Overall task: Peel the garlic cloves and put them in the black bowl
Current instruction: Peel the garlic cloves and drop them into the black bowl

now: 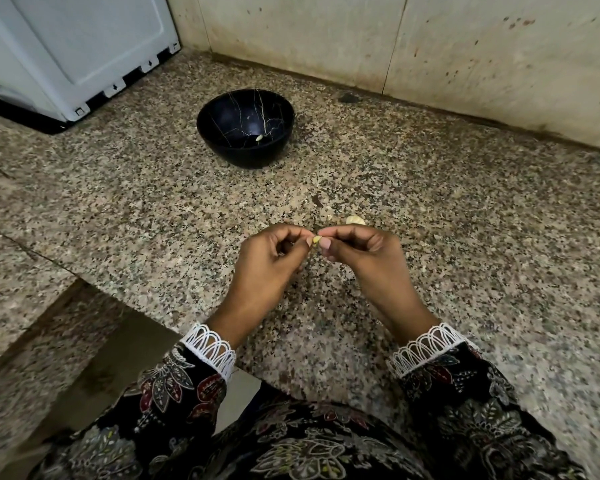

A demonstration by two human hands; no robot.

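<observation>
We're pinching one garlic clove [316, 240] between left hand [272, 259] and right hand [359, 252], more garlic [355, 220] lying just beyond, black bowl [222, 147] sitting farther off, holding one peeled clove [258, 137].

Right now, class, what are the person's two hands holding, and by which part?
Both hands pinch one small pale-yellow garlic clove: left hand at its left end, right hand at its right end.

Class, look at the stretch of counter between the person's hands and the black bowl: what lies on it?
In the head view, a garlic piece and small peel scraps lie just beyond the right hand; the granite counter up to the black bowl is otherwise bare.
</observation>
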